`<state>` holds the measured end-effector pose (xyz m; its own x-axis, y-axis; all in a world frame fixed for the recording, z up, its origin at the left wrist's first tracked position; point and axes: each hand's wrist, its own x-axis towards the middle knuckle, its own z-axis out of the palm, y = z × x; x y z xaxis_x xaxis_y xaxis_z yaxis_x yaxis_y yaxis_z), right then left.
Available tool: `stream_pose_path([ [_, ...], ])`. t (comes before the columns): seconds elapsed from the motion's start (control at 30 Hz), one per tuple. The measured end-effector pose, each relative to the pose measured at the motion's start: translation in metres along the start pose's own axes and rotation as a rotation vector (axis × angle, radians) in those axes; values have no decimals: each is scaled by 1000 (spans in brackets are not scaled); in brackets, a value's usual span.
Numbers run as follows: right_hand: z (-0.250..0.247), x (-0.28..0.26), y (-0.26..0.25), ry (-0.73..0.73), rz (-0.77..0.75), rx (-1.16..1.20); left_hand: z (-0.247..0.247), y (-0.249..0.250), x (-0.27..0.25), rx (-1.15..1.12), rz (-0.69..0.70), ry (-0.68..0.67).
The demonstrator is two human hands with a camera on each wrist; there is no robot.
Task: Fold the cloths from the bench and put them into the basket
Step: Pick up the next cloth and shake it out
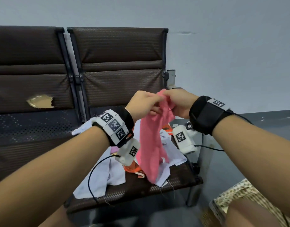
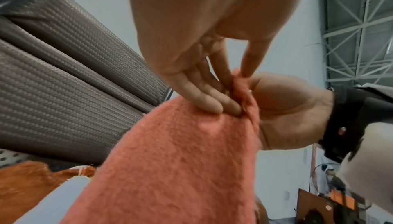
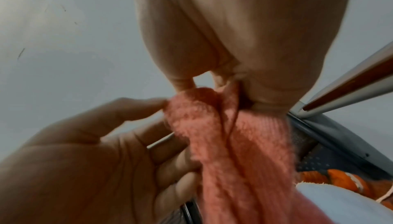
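Observation:
A pink cloth hangs bunched above the brown bench seat. Both hands hold its top edge, close together. My left hand pinches the cloth between thumb and fingers, and my right hand pinches it just to the right. The left wrist view shows the left fingers pressed into the pink cloth. In the right wrist view the right hand grips the gathered cloth. On the seat below lie pale white cloths and an orange cloth.
A white perforated basket with a patterned cloth in it stands on the floor at the bottom right. The left seat's backrest has a torn hole. Thin black cables hang from both wrist cameras. A grey wall is behind the bench.

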<state>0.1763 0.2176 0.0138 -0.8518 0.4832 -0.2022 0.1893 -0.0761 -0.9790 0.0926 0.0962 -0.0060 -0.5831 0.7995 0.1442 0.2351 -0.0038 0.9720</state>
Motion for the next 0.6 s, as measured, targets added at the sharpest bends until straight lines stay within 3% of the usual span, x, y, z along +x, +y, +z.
stream_pose_path([
  [0.03, -3, 2, 2, 63, -3, -29, -2, -1, 0, -74, -42, 8],
  [0.1, -8, 2, 6, 92, 28, -129, -9, -8, 3, -96, -61, 158],
  [0.17, -10, -2, 9, -30, 20, -177, -17, -18, 8, -32, -38, 314],
  [0.2, -11, -4, 8, -105, 2, -149, -18, -21, 9, -19, -51, 314],
  [0.27, -11, -4, 8, -164, -25, -92, -19, -26, 7, -80, -110, 158],
  [0.37, -13, -1, 8, -52, -71, -180, -26, -29, 6, -277, -236, -132],
  [0.4, -16, -1, 8, -17, -108, -246, -28, -30, 8, -329, -238, -162],
  [0.47, -30, 0, 7, -3, -156, -462, -33, -32, 17, -363, -183, -100],
  [0.53, -47, 2, 5, 19, -158, -809, -36, -32, 28, -176, -78, 25],
  [0.6, -61, 10, 4, 149, -225, -1019, -37, -28, 41, 158, 53, 134],
])
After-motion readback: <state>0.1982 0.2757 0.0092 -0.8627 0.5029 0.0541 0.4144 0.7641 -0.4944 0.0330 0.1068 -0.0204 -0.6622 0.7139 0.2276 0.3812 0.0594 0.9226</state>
